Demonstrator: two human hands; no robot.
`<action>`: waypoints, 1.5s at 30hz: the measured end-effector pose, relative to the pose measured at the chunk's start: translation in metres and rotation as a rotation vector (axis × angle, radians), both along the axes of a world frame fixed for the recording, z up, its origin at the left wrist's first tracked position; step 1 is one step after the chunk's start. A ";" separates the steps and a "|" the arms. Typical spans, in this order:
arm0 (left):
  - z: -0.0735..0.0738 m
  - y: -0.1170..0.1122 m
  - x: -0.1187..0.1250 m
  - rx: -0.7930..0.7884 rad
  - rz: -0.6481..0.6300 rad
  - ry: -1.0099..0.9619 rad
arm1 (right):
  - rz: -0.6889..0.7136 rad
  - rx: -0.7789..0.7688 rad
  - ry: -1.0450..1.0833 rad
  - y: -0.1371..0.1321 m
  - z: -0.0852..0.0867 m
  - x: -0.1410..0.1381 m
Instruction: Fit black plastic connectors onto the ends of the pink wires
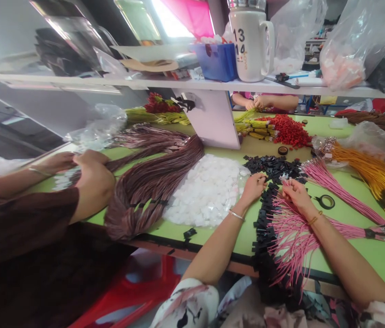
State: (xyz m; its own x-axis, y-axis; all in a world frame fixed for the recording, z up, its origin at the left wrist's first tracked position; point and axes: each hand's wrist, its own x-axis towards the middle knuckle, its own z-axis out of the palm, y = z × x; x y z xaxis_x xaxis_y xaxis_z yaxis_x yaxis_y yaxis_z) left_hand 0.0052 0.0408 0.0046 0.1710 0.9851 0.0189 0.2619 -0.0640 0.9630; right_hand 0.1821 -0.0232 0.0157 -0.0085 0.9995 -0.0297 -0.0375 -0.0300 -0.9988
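Observation:
My left hand (254, 186) rests on a heap of small black plastic pieces (271, 167), fingers pinched on one of them. My right hand (295, 193) is closed on the ends of pink cords (290, 237) that fan out toward me over the table edge. A strip of the black pieces (262, 223) runs between my arms. A longer bundle of pink cords (342, 193) lies to the right.
A green table (383, 255) holds a white pile of small pieces (206, 191), brown cords (151, 187), orange cords (373, 171), red parts (290, 130) and tape rolls (325, 201). A person at left (90, 177) handles brown cords; another person's hands (257, 102) work across. A shelf above carries a mug (250, 43).

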 end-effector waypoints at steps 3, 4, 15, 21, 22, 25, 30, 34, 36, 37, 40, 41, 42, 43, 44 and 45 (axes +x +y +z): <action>0.009 -0.007 -0.001 -0.167 -0.116 -0.246 | 0.027 0.055 -0.078 0.001 -0.006 0.001; 0.012 -0.009 -0.001 -0.190 -0.143 -0.297 | 0.028 0.073 -0.096 0.001 -0.009 0.002; 0.021 -0.019 0.000 -0.297 -0.234 -0.460 | 0.055 0.126 -0.218 0.002 -0.015 0.005; 0.021 -0.018 0.003 -0.349 -0.206 -0.519 | 0.037 0.147 -0.286 0.003 -0.015 0.005; 0.021 -0.018 0.002 -0.357 -0.208 -0.529 | 0.029 0.147 -0.290 0.003 -0.014 0.005; 0.022 -0.018 0.001 -0.367 -0.219 -0.547 | -0.002 0.151 -0.302 0.004 -0.014 0.005; 0.024 -0.019 -0.001 -0.367 -0.243 -0.516 | -0.052 0.133 -0.241 0.005 -0.019 0.005; 0.023 -0.019 -0.001 -0.403 -0.225 -0.521 | -0.051 0.173 -0.222 0.004 -0.018 0.005; 0.022 -0.018 -0.001 -0.435 -0.213 -0.532 | -0.076 0.221 -0.253 0.003 -0.014 0.005; 0.022 -0.018 -0.001 -0.449 -0.209 -0.537 | -0.088 0.242 -0.273 0.003 -0.013 0.005; 0.021 -0.017 -0.001 -0.487 -0.194 -0.535 | -0.111 0.267 -0.314 0.002 -0.011 0.005; 0.021 -0.016 0.000 -0.501 -0.185 -0.529 | -0.120 0.261 -0.324 0.003 -0.011 0.005; 0.021 -0.016 0.000 -0.513 -0.175 -0.521 | -0.130 0.251 -0.332 0.003 -0.012 0.005; 0.021 -0.016 0.000 -0.523 -0.166 -0.513 | -0.139 0.242 -0.341 0.003 -0.012 0.005; 0.021 -0.016 0.000 -0.531 -0.160 -0.506 | -0.143 0.237 -0.350 0.003 -0.013 0.005; 0.021 -0.016 0.000 -0.536 -0.157 -0.500 | -0.141 0.238 -0.359 0.002 -0.014 0.005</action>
State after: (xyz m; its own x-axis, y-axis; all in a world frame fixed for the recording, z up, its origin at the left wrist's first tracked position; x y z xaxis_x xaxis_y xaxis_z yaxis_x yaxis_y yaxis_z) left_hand 0.0050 0.0248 0.0251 0.4074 0.8458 -0.3445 -0.1890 0.4471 0.8743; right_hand 0.1875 -0.0209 0.0021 0.0970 0.9696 0.2248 0.3256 0.1826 -0.9277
